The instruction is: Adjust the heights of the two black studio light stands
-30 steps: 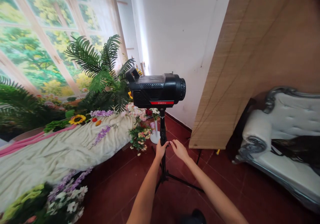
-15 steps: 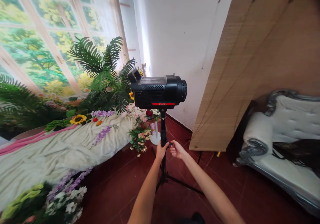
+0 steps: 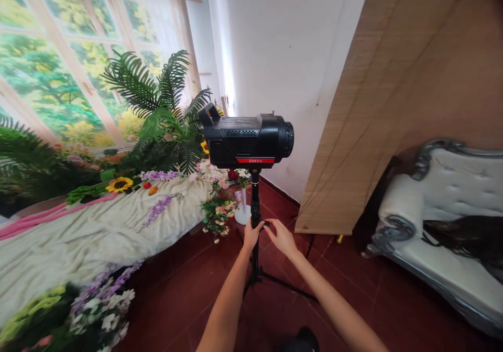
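Black stand (image 3: 255, 204) found upright on the red tiled floor (image 3: 188, 289), short of the floor's far edge at the wall (image 3: 286, 79); its long axis runs vertically, directly ahead of the person, with the column passing between the two hands. Left hand (image 3: 251, 235) is closed about the column from the left side, below the black lamp (image 3: 245, 141), its thumb lying across toward the right. Small dark knob (image 3: 266, 224) juts out to the right of the column, level with that thumb, and so lies on the right hand's side. Right hand (image 3: 280, 238) is bent in from the right, thumb and fingertips meeting at the knob; whether they pinch it firmly or merely touch cannot be told at this size. Governing relation: knob sideways to the column, left hand nearer the column, right hand nearer the knob's outer end. Lamp sits atop the column, above both hands and touched by neither, its own long axis lying crosswise, ringed end to the right
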Tool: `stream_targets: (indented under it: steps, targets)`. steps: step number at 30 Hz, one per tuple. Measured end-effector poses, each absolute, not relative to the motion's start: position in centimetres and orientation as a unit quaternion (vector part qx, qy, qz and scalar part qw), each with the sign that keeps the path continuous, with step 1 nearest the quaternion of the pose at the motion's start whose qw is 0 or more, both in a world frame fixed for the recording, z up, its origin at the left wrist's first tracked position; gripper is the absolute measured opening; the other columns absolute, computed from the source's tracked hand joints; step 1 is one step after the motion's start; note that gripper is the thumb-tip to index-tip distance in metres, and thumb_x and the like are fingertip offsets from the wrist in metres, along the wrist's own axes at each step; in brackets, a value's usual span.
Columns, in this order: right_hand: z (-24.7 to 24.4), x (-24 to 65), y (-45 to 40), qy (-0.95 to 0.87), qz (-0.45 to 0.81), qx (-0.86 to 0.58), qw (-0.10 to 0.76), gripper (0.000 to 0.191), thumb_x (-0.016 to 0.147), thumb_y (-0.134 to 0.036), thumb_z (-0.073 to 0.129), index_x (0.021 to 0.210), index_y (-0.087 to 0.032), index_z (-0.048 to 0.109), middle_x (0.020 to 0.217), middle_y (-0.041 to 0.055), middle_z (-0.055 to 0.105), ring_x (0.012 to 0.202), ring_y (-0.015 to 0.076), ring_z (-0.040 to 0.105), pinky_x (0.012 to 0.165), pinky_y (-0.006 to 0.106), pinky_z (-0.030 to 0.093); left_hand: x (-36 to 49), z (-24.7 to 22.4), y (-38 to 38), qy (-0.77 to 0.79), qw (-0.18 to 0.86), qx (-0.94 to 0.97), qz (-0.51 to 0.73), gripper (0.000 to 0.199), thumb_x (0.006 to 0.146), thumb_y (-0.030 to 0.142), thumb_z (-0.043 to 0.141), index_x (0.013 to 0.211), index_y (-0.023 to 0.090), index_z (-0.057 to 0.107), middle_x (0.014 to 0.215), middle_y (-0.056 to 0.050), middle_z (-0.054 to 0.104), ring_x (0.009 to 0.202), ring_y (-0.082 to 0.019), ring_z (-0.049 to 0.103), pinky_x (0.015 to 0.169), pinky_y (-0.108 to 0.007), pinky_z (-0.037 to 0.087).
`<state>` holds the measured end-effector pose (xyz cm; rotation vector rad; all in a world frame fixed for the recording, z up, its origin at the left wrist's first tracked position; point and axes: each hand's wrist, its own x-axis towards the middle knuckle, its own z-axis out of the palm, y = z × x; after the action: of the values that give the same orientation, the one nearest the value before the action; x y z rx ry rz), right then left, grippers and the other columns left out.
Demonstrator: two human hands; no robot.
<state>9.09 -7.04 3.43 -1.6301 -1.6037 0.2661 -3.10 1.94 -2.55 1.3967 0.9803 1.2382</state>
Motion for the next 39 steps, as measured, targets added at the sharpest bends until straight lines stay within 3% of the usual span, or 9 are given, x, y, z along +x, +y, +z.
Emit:
stream_targets:
  steps: [9, 14, 23, 29, 34, 39]
  targets:
    - [3.6, 10.4, -6.2, -0.695, 0.093, -0.618, 0.356, 0.033, 0.090, -0.044, 0.045, 0.116, -0.028, 0.058, 0.109, 0.0053, 0.064, 0.100, 0.0211, 0.060, 0.086, 0.034, 0.048, -3.1, -2.6, 2.1, 0.411, 0.500, 0.571, 0.505, 0.042, 0.066, 0.049, 0.068, 0.092, 0.016, 0.061, 0.085, -0.005, 0.065, 0.083, -0.020, 0.059, 0.083, -0.034, 0.046]
    - [4.0, 10.0, -6.3, -0.677, 0.099, -0.635, 0.359, 0.031, 0.090, -0.045, 0.043, 0.112, -0.029, 0.059, 0.099, 0.0039, 0.066, 0.089, 0.0194, 0.063, 0.075, 0.029, 0.049, -3.1, -2.5, 2.0, 0.411, 0.497, 0.571, 0.508, 0.041, 0.065, 0.050, 0.068, 0.088, 0.016, 0.061, 0.083, -0.005, 0.064, 0.080, -0.020, 0.060, 0.080, -0.033, 0.047]
    - [3.5, 9.4, -5.9, -0.570, 0.189, -0.668, 0.440, 0.028, 0.085, -0.052, 0.049, 0.097, -0.028, 0.057, 0.090, -0.0012, 0.072, 0.080, 0.0202, 0.068, 0.067, 0.026, 0.047, -2.9, -2.0, 1.9, 0.412, 0.515, 0.558, 0.503, 0.045, 0.066, 0.050, 0.068, 0.091, 0.014, 0.059, 0.081, -0.005, 0.064, 0.074, -0.017, 0.060, 0.072, -0.030, 0.049]
    - [2.7, 9.7, -4.8, -0.540, 0.255, -0.621, 0.508, 0.035, 0.078, -0.056, 0.053, 0.082, -0.022, 0.061, 0.076, 0.0026, 0.071, 0.072, 0.0197, 0.067, 0.062, 0.026, 0.048, -3.5, -2.9, 2.6, 0.401, 0.511, 0.591, 0.478, 0.044, 0.068, 0.050, 0.066, 0.094, 0.015, 0.058, 0.086, -0.005, 0.064, 0.078, -0.018, 0.060, 0.076, -0.031, 0.048]
    - [2.1, 9.2, -4.5, -0.489, 0.285, -0.610, 0.555, 0.040, 0.072, -0.059, 0.059, 0.074, -0.019, 0.057, 0.068, 0.0020, 0.067, 0.060, 0.0150, 0.061, 0.053, 0.022, 0.046, -4.1, -3.0, 2.9, 0.390, 0.504, 0.635, 0.436, 0.045, 0.073, 0.049, 0.061, 0.103, 0.016, 0.055, 0.095, -0.007, 0.064, 0.089, -0.021, 0.061, 0.085, -0.034, 0.046]
    - [1.9, 7.7, -5.1, -0.423, 0.327, -0.600, 0.595, 0.043, 0.067, -0.060, 0.062, 0.076, -0.018, 0.055, 0.058, -0.0045, 0.057, 0.045, 0.0075, 0.045, 0.040, 0.019, 0.045, -7.1, -4.8, 0.3, 0.370, 0.499, 0.650, 0.438, 0.044, 0.080, 0.046, 0.053, 0.115, 0.019, 0.050, 0.112, -0.008, 0.061, 0.105, -0.019, 0.058, 0.095, -0.035, 0.043]
